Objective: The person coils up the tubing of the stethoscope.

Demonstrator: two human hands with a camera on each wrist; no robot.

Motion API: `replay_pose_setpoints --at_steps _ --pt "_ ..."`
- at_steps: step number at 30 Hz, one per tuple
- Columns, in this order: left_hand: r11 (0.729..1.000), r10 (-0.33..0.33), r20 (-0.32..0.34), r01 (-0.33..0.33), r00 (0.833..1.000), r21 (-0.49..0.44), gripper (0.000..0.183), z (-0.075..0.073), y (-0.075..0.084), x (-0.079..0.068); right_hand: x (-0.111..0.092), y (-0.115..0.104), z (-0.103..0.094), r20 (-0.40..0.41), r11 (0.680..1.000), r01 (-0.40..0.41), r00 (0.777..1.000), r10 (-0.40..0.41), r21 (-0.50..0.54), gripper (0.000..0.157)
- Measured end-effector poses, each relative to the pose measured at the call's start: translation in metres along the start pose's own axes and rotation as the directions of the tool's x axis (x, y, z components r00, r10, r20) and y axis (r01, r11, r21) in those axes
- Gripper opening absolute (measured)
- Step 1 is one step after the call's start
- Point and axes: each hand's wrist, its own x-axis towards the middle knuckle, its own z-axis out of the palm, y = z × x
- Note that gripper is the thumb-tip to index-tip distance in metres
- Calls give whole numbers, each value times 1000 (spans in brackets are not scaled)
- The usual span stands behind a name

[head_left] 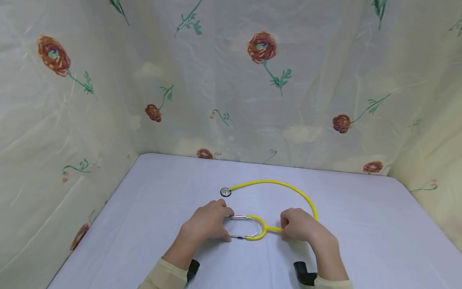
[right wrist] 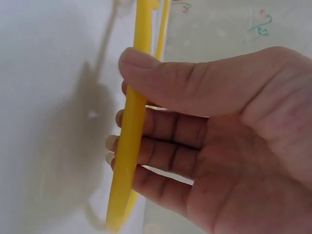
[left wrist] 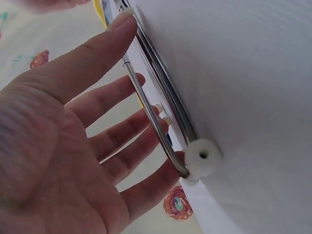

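A stethoscope with yellow tubing (head_left: 265, 182) lies on the white table. Its round chest piece (head_left: 225, 192) points left, at the far end of the curved tube. My left hand (head_left: 207, 220) spans the two metal ear tubes (left wrist: 165, 87), thumb against one and fingers reaching round the other side. A white ear tip (left wrist: 204, 156) shows beyond the little finger in the left wrist view. To the right, my right hand (head_left: 301, 225) pinches the yellow tube (right wrist: 127, 141) just past the Y-joint, with the thumb on one side and curled fingers behind.
The white-covered table (head_left: 173, 176) reaches back to a floral curtain (head_left: 216, 72), which also hangs along both sides. Black wrist-worn pieces (head_left: 303, 273) show beside the sleeves.
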Motion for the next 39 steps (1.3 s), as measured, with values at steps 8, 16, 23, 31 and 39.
replay_pose_setpoints --at_steps 8,16,23,31,39 --pt "999 -34 0 34 999 35 63 2 3 3 -4 0 -8 -41 998 52 998 -50 27 12" --pt "997 -42 -32 45 999 71 59 6 3 5 -6 -1 -14 -73 997 57 996 -53 51 11" --pt "998 -17 -42 20 999 61 42 4 0 7 -8 -4 -17 -90 997 43 995 -38 62 9" --pt "991 63 -35 -67 997 -114 22 -2 -9 8 -14 -5 -22 -129 996 57 990 -47 76 7" --pt "969 76 -37 -83 996 -233 23 -10 -13 5 -11 -2 -23 -150 993 51 988 -35 104 9"
